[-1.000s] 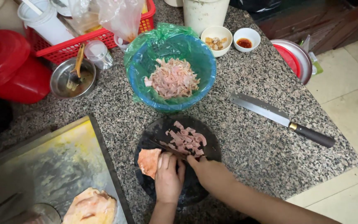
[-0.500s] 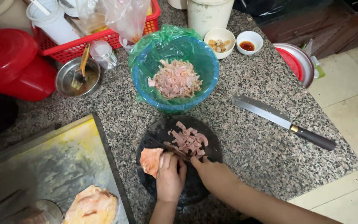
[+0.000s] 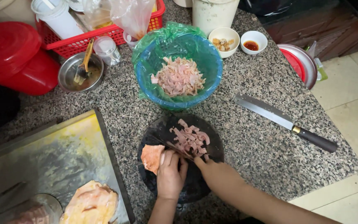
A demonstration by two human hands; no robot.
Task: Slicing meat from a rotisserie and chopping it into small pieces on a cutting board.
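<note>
A dark round cutting board [image 3: 162, 128] lies on the speckled granite counter. My left hand [image 3: 170, 176] presses down on an orange-pink slab of meat [image 3: 151, 157] at the board's left side. My right hand [image 3: 210, 173] is closed around a thin knife [image 3: 179, 149], whose blade lies across the board right beside my left fingers. A pile of cut pink strips [image 3: 190, 139] sits just beyond the blade. Behind the board stands a blue basin [image 3: 212, 66] lined with a green plastic bag and holding many more meat strips [image 3: 179, 76].
A large cleaver [image 3: 284, 121] lies on the counter at the right. Two small white dishes [image 3: 224, 39] stand at the back, with a red basket [image 3: 83, 39], a steel bowl [image 3: 69, 74] and a red lidded pot [image 3: 9, 54] at the left. A yellow tray [image 3: 42, 161] holds raw poultry [image 3: 91, 203].
Both hands stay on the board and have barely shifted. The knife has worked slightly against the meat slab; the view has drifted a little.
</note>
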